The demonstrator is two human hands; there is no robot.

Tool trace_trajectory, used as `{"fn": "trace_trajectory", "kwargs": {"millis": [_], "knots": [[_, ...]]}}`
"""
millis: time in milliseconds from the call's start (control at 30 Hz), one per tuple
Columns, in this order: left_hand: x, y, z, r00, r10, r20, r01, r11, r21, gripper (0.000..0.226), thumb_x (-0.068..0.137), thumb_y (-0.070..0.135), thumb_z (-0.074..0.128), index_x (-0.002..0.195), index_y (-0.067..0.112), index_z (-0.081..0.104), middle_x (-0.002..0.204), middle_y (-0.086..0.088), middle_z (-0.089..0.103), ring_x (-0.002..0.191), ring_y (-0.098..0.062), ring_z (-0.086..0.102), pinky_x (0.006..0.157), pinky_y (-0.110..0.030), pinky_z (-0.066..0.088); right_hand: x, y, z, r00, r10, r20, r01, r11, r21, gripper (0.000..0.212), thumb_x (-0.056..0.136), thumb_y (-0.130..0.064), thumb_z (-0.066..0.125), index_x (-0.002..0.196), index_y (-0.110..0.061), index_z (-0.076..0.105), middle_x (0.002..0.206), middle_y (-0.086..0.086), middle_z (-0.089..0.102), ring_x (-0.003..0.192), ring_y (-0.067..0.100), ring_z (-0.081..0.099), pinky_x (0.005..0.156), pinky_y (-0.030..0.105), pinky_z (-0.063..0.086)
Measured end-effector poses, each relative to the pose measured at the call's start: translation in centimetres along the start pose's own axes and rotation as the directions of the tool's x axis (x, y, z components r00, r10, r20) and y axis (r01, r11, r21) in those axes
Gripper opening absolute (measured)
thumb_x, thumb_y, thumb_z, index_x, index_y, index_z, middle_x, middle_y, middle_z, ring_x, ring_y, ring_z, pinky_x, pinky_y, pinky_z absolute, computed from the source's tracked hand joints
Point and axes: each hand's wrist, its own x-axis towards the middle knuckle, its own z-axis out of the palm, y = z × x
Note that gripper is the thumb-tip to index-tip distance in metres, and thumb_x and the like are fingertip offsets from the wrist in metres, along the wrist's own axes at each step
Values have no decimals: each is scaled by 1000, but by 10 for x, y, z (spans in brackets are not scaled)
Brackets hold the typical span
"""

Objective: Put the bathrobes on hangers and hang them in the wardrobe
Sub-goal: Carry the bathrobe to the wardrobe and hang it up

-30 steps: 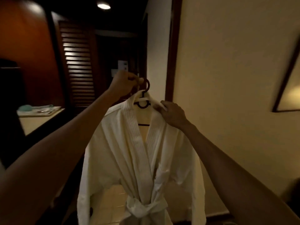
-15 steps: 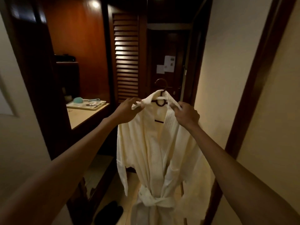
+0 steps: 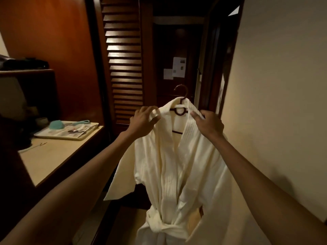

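Looking half done: the cream bathrobe is already on its brown hanger, belt tied. Left hand and right hand each have a pinching grip on the collar; hanging it up isn't done yet.

Left forearm: bare on my feed, uncovered from the wrist right back to the frame edge at about 8 o'clock; long and smooth, broadening as it nears the lens.
Right forearm: bare as well, uncovered from the wrist to the frame edge at about 4 o'clock; the same broadening towards the camera.
Left hand: bare; I see its back, the knuckles and the thumb.
Right hand: bare; I see its back and the knuckle ridge.
Detail: the fingers are slim. The light is dim and warm, so I cannot make out the nails or any fine marks.
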Motion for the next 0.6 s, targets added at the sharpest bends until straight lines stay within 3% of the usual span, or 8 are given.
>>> {"fn": "trace_trajectory", "kwargs": {"millis": [167, 300, 467, 600], "knots": [[91, -10, 52, 999, -27, -36, 26, 999, -28, 47, 89, 66, 51, 118, 29, 58, 126, -4, 49, 119, -27, 46, 96, -51, 45, 76, 44, 40, 1000, -13, -16, 13, 1000, -20, 52, 91, -57, 53, 59, -17, 42, 56, -4, 48, 53, 9, 45, 49, 26, 25], [167, -19, 101, 1000, 0, -10, -3, 972, -235, 46, 88, 64, 56, 108, 23, 57, 106, -2, 63, 91, -21, 64, 74, -41, 59, 156, 82, 70, 999, -41, -27, 40, 999, -33, 54, 91, -57, 53, 56, -19, 38, 54, -6, 44, 51, 10, 43, 49, 27, 23], [259, -23, 153, 998, -10, -58, -9, 950, -313, 38, 92, 53, 60, 99, 16, 60, 93, 0, 65, 80, -13, 63, 57, -21, 44, 263, 127, 111, 998, -69, 2, 70, 997, -45, 53, 89, -61, 52, 57, -19, 42, 54, -6, 46, 53, 15, 48, 57, 30, 33], [330, -29, 200, 992, -76, -96, 28, 905, -424, 37, 89, 50, 65, 96, 13, 66, 92, -1, 66, 81, -12, 64, 59, -21, 47, 338, 159, 142, 995, -93, 30, 95, 995, -44, 50, 89, -61, 51, 61, -20, 50, 56, -5, 52, 54, 15, 51, 56, 28, 32]]}}
